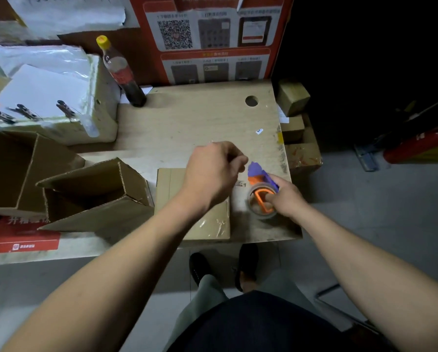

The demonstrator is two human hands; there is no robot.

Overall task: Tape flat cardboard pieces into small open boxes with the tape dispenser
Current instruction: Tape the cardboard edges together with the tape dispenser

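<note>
Right hand (pixel 286 196) grips the tape dispenser (pixel 262 194) at the table's (pixel 200 118) near right edge; left hand (pixel 213 171), fingers curled, seems to pinch the tape end, though the tape itself is too faint to confirm. Just left lies the taped flat cardboard (pixel 202 224), then two open boxes (pixel 96 196). Risk: slack tape folding onto itself; farther off, the bottle (pixel 122 72) could be knocked.

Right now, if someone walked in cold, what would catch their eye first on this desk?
Probably the purple and orange tape dispenser near the table's front right corner, gripped by the right hand. Next, the left hand, fingers curled, raised above a flat cardboard piece at the front edge. Open boxes stand to the left, and a dark bottle at the back.
</note>
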